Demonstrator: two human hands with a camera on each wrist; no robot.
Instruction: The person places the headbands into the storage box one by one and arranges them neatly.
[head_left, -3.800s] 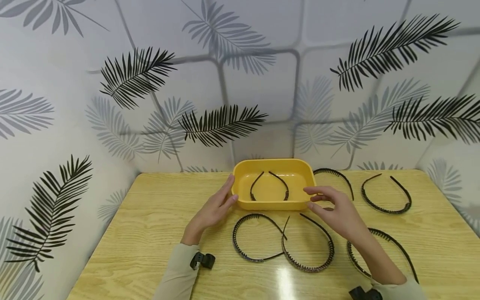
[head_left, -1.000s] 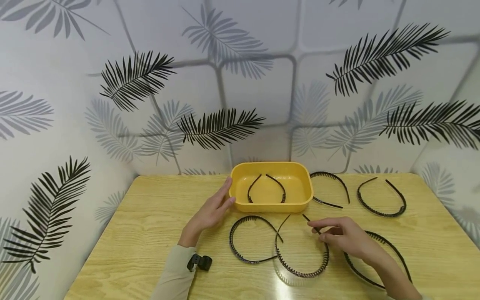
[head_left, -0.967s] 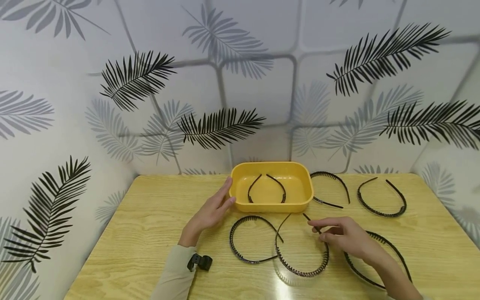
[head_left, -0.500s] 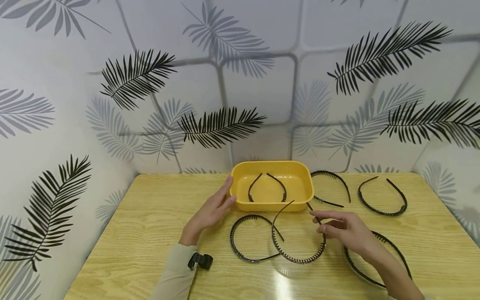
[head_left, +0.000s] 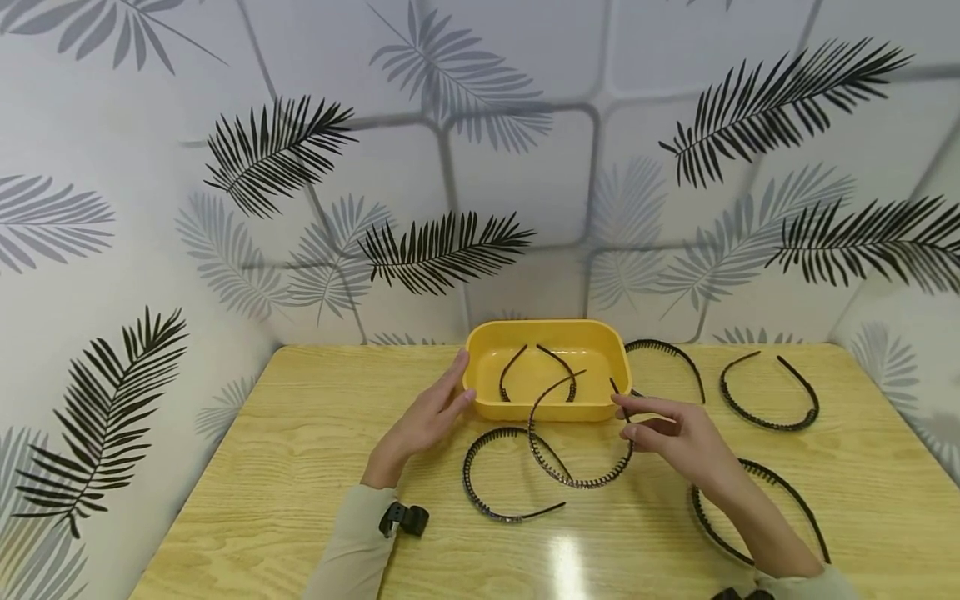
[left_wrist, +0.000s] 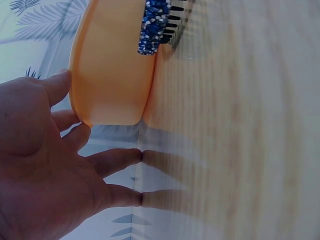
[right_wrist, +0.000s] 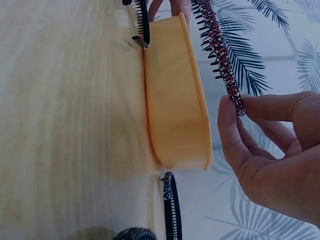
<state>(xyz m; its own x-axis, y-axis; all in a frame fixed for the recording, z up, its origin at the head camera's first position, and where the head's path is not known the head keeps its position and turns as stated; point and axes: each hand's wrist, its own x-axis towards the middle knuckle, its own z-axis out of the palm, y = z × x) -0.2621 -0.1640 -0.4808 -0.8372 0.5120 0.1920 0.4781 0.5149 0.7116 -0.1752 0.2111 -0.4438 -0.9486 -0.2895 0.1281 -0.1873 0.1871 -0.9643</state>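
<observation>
My right hand [head_left: 686, 442] pinches one end of a toothed headband [head_left: 577, 482] between thumb and fingers. Its curve hangs in front of the yellow plastic container [head_left: 540, 411], and its tips reach over the container's front rim. Red and white stones cover this headband [right_wrist: 221, 50] in the right wrist view. My left hand [head_left: 423, 417] touches the container's left end with thumb and fingers, fairly straight. Inside the container a thin black headband [head_left: 502, 385] leans, its lower part hidden by the front wall. Below lies a headband [head_left: 467, 479] with blue stones [left_wrist: 155, 25].
Right of the container, partly behind my right hand, lies a headband [head_left: 686, 358]. Another headband [head_left: 780, 427] rests farther right, and one more headband [head_left: 767, 472] is partly under my right forearm. A leaf-patterned wall [head_left: 525, 192] stands behind the wooden table [head_left: 300, 467].
My right hand went from the container's right end down to the front headband, pinched it, and lifted it up and left toward the container. The left hand stayed at the container.
</observation>
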